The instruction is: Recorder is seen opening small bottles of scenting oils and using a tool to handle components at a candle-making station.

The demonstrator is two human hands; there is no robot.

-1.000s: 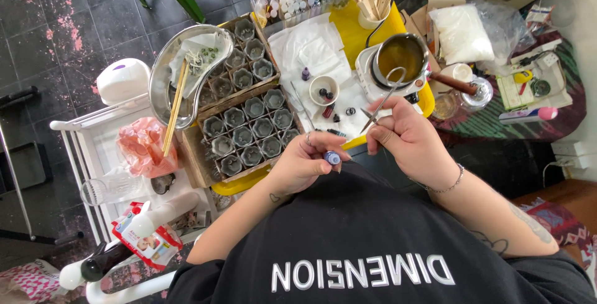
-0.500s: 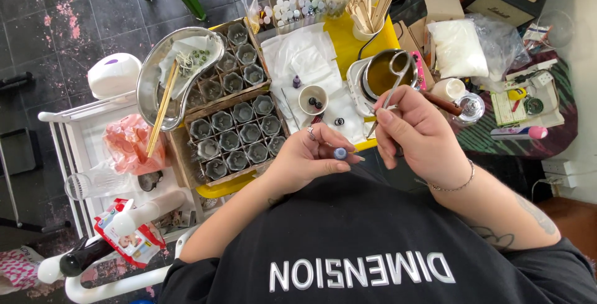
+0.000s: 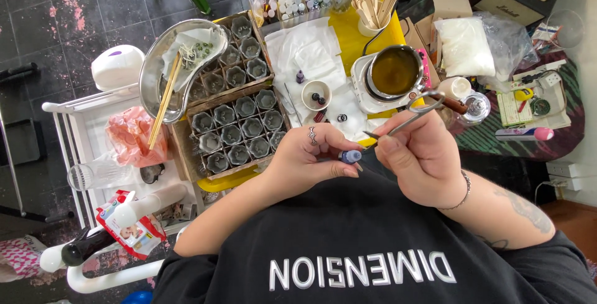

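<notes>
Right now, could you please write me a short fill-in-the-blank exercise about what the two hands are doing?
The left hand pinches a small ____ bead.
The right hand holds thin metal ____.
The pot on the warmer holds ____ liquid.
The metal bowl has wooden ____ resting in it.

Missing words: purple; tweezers; amber; chopsticks
</notes>
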